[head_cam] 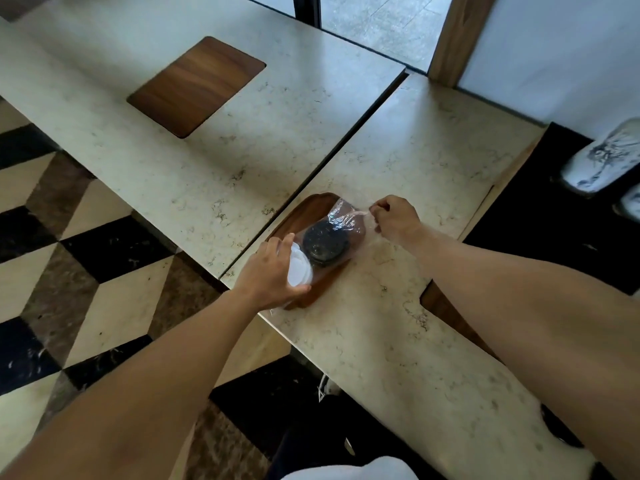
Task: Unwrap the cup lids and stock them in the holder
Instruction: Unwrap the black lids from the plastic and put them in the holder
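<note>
A stack of white cup lids [298, 268] lies on its side over a wooden inset panel [304, 211] in the marble counter. My left hand [272, 273] grips that stack from the left. Next to the white lids, a stack of black lids [323, 243] shows its round face. Clear plastic wrap [344, 216] stretches from the black lids to the right, where my right hand [394, 220] pinches its twisted end in a closed fist. I cannot make out a lid holder.
A second wooden inset panel [197, 84] sits in the far counter [138, 161], across a narrow seam. The near counter [398, 306] has a notch at its right edge. A blue-and-white ceramic vase [602, 157] lies on the dark floor at right. Checkered floor at left.
</note>
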